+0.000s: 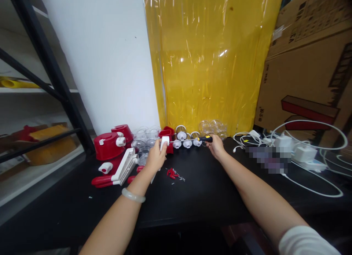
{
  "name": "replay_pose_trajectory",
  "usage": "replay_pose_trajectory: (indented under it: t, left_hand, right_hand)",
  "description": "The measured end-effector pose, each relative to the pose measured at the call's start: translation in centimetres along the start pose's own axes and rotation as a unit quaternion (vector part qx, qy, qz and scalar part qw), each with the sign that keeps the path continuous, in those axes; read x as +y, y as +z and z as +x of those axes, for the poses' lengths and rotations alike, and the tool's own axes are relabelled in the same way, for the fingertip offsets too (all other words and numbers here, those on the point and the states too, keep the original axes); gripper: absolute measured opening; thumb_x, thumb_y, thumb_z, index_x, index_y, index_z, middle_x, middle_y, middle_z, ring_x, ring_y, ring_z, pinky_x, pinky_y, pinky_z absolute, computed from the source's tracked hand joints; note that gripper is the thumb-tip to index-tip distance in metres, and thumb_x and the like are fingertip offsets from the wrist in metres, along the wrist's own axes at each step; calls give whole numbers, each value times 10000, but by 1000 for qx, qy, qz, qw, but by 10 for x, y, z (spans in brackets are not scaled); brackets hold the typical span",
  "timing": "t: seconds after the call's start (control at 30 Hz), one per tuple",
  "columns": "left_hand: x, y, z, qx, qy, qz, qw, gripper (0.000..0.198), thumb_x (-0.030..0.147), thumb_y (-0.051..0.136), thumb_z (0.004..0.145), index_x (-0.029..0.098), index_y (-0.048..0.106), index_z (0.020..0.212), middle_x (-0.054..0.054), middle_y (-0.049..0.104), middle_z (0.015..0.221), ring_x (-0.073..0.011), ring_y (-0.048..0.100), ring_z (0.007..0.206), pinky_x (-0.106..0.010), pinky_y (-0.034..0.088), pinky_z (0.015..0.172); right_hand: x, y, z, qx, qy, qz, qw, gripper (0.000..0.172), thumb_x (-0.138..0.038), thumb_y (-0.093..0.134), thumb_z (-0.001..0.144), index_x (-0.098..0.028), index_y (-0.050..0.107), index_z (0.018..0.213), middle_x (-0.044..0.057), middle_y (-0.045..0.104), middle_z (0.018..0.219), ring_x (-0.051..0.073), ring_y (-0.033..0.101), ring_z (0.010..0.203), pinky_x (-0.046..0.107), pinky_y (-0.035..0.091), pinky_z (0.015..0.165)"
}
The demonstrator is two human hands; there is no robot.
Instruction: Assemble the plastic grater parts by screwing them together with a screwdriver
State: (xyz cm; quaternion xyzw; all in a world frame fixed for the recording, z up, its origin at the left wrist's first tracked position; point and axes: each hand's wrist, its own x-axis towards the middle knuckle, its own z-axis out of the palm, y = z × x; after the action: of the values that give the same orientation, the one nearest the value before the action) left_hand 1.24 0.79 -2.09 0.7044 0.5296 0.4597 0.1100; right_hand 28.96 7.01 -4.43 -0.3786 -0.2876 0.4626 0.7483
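Observation:
My left hand (157, 155) is closed around a white plastic part (165, 140), held above the table. My right hand (216, 148) grips a screwdriver (205, 138) by its black and yellow handle. The long thin shaft points left, and its tip meets or nearly meets the white part; the exact contact is too small to tell. Below the hands lie small red pieces (172, 173) and several screws (182, 178). Behind the shaft sit several metal drums (187, 143) with white ends. A red part (169, 149) stands partly hidden behind my left hand.
Red housings (110, 146) with white knobs stand at the left, near a white arm with a red handle (102, 181). Clear cups (145, 136) cluster at the back. White cables and chargers (304, 152) spread on the right. A yellow plastic curtain (206, 64) hangs behind, beside a large cardboard box (302, 71).

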Motion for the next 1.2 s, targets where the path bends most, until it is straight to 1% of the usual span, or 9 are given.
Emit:
replay_pose_trajectory:
  t: [0.37, 0.6, 0.8, 1.03, 1.2]
  left_hand:
    - [-2, -1, 1, 4, 8, 26, 1000, 443, 522, 352, 958, 162, 522, 1153, -11, 624, 631, -221, 651, 564, -330, 475, 623]
    - [0, -2, 0, 0, 10, 31, 999, 417, 510, 358, 960, 175, 516, 1152, -9, 619, 628, -220, 652, 565, -321, 464, 613]
    - [-2, -1, 1, 7, 12, 42, 999, 441, 520, 349, 960, 167, 525, 1157, -31, 640, 662, -232, 661, 603, -326, 467, 618]
    - [-2, -2, 1, 11, 9, 55, 998, 471, 536, 341, 960, 162, 526, 1177, -32, 638, 640, -241, 663, 605, -330, 470, 622]
    - [0, -3, 1, 17, 12, 67, 998, 471, 532, 343, 957, 161, 528, 1183, -53, 663, 692, -235, 657, 603, -324, 465, 608]
  right_hand:
    - [4, -1, 4, -8, -12, 0, 1000, 19, -190, 507, 794, -201, 509, 779, -51, 539, 517, 91, 497, 374, 167, 320, 330]
    - [3, -1, 4, 1, -13, 0, 1000, 48, -205, 537, 794, -208, 497, 767, -57, 529, 517, 88, 499, 382, 162, 329, 331]
    - [4, -1, 4, -4, -11, -1, 1000, 28, -203, 519, 806, -208, 497, 788, -58, 538, 514, 84, 496, 378, 162, 337, 338]
    - [5, -1, 7, -5, -21, -9, 1000, 109, -262, 568, 817, -214, 483, 768, -63, 515, 479, 88, 490, 375, 158, 328, 325]
    - [7, -1, 8, -6, -28, -13, 1000, 194, -317, 615, 829, -215, 473, 745, -64, 492, 464, 87, 482, 361, 158, 314, 308]
